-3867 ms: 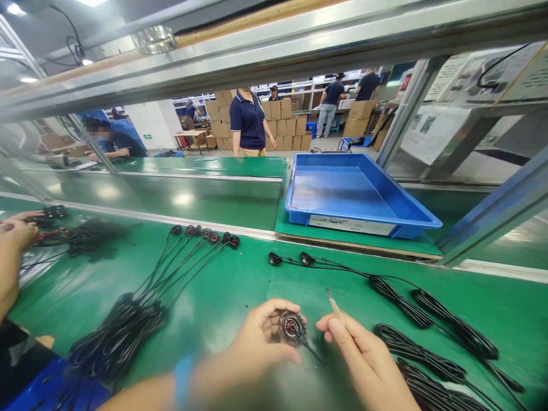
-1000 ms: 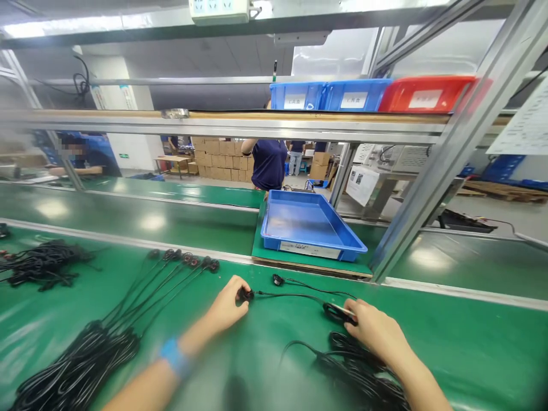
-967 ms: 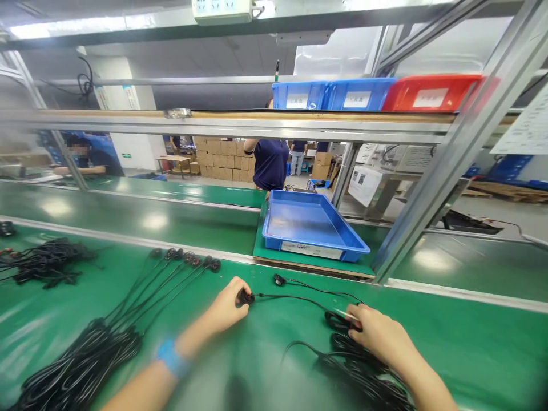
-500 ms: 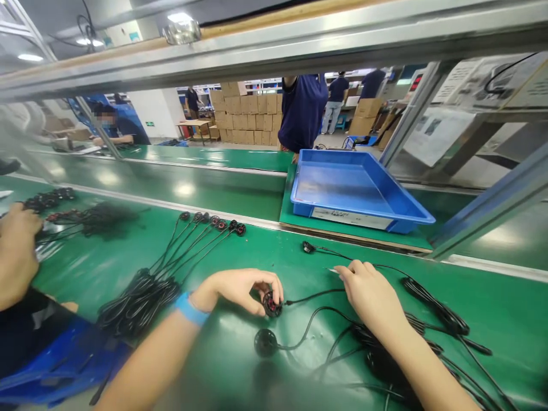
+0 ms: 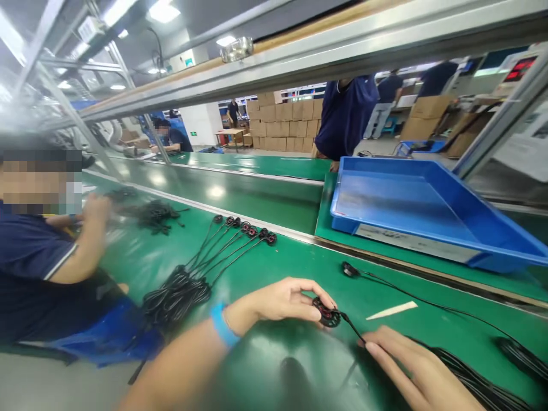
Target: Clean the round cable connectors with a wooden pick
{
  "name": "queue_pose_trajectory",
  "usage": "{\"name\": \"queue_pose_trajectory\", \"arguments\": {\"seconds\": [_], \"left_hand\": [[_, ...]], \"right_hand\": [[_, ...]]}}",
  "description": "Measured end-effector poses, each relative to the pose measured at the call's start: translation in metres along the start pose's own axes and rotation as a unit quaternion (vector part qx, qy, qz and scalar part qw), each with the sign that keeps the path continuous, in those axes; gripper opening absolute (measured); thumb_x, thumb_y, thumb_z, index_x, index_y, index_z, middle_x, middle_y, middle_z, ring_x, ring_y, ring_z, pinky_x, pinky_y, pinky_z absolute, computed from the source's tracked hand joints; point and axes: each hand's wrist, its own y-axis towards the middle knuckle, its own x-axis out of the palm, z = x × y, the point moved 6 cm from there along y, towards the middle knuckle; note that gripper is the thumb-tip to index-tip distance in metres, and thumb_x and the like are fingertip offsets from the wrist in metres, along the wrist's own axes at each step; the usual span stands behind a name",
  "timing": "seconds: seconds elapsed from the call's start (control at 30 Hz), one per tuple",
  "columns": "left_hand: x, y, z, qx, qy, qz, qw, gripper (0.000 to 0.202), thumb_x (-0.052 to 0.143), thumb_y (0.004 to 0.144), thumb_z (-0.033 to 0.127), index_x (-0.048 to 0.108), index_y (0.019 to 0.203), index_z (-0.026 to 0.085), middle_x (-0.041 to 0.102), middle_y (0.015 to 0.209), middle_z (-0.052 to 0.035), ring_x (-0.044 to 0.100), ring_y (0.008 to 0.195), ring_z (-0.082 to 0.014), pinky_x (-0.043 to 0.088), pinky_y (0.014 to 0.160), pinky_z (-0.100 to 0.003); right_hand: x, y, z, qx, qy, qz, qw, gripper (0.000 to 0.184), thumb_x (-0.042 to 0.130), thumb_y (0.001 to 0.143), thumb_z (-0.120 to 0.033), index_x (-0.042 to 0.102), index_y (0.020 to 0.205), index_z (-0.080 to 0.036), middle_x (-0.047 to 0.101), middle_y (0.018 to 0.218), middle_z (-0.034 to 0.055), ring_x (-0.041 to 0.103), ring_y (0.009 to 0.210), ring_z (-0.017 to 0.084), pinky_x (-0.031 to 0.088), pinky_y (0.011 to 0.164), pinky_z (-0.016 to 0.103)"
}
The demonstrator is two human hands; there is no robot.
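Observation:
My left hand (image 5: 282, 301) pinches a small round black part with red inside (image 5: 327, 315) just above the green bench (image 5: 278, 268); a thin black cable (image 5: 353, 330) runs from it to my right hand (image 5: 417, 371), whose fingers lie along the cable at the lower right. A pale wooden stick (image 5: 393, 310) lies loose on the bench beyond my right hand. Another round part on a cable (image 5: 350, 269) lies farther back.
Several finished parts in a row (image 5: 246, 227) trail to a coiled cable bundle (image 5: 176, 291) on the left. A blue tray (image 5: 471, 234) sits at the back right. A seated co-worker's arm (image 5: 81, 245) works at the left; another person (image 5: 345, 114) stands behind the line.
The view swung left and closer. My right hand has let go of the wooden stick, which now lies on the bench, and moved down to the cable. My left hand still holds the round part.

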Motion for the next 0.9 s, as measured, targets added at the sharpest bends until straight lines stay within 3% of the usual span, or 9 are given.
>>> {"name": "queue_pose_trajectory", "arguments": {"seconds": [0.1, 0.2, 0.37, 0.5, 0.73, 0.9], "left_hand": [[0.004, -0.001, 0.003, 0.049, 0.027, 0.079, 0.995, 0.044, 0.081, 0.074, 0.033, 0.066, 0.113, 0.017, 0.063, 0.114, -0.0124, 0.065, 0.097, -0.0204, 0.051, 0.089, -0.034], [0.014, -0.004, 0.002, 0.075, 0.043, 0.104, 0.991, 0.062, 0.085, 0.069, 0.021, 0.059, 0.126, 0.023, 0.062, 0.116, -0.0093, 0.061, 0.104, -0.0202, 0.047, 0.094, -0.033], [0.028, -0.005, -0.008, 0.061, -0.013, 0.089, 0.994, 0.052, 0.086, 0.068, 0.019, 0.066, 0.117, 0.021, 0.062, 0.118, -0.0095, 0.061, 0.103, -0.0202, 0.046, 0.093, -0.033], [0.033, -0.005, -0.02, 0.019, -0.065, 0.078, 0.995, 0.056, 0.085, 0.07, 0.024, 0.064, 0.122, 0.021, 0.062, 0.125, -0.0129, 0.062, 0.108, -0.0226, 0.044, 0.098, -0.038], [0.037, -0.006, -0.02, 0.006, -0.062, 0.065, 0.996, 0.055, 0.084, 0.072, 0.029, 0.062, 0.122, 0.02, 0.066, 0.119, -0.013, 0.062, 0.11, -0.0244, 0.046, 0.098, -0.039], [0.042, -0.009, -0.016, -0.018, -0.006, 0.039, 0.999, 0.051, 0.075, 0.08, 0.037, 0.062, 0.127, 0.02, 0.066, 0.123, -0.0143, 0.061, 0.115, -0.0283, 0.044, 0.102, -0.044]], "right_hand": [[-0.016, -0.003, -0.015, 0.018, -0.004, 0.07, 0.997, 0.025, 0.05, 0.095, -0.043, 0.066, 0.107, -0.029, 0.071, 0.095, 0.0019, 0.07, 0.079, 0.016, 0.058, 0.068, 0.022], [-0.016, -0.004, -0.035, 0.022, 0.017, 0.091, 0.995, 0.03, 0.055, 0.093, -0.039, 0.057, 0.122, -0.028, 0.07, 0.09, -0.0003, 0.068, 0.066, 0.012, 0.055, 0.059, 0.018], [-0.012, -0.008, -0.052, 0.012, 0.03, 0.159, 0.987, 0.022, 0.051, 0.096, -0.028, 0.058, 0.117, -0.024, 0.069, 0.091, 0.0032, 0.068, 0.074, 0.013, 0.054, 0.065, 0.019], [-0.022, -0.011, -0.056, -0.007, 0.015, 0.183, 0.983, 0.026, 0.052, 0.095, -0.023, 0.058, 0.12, -0.024, 0.066, 0.091, 0.0047, 0.067, 0.076, 0.013, 0.054, 0.066, 0.021], [-0.021, -0.012, -0.058, 0.023, -0.038, 0.162, 0.986, 0.028, 0.055, 0.092, -0.032, 0.064, 0.118, -0.026, 0.064, 0.08, 0.0014, 0.063, 0.06, 0.011, 0.05, 0.054, 0.019], [-0.022, -0.012, -0.061, 0.005, -0.005, 0.158, 0.987, 0.028, 0.053, 0.093, -0.028, 0.064, 0.118, -0.024, 0.063, 0.077, 0.0019, 0.063, 0.062, 0.011, 0.051, 0.057, 0.02]]}}
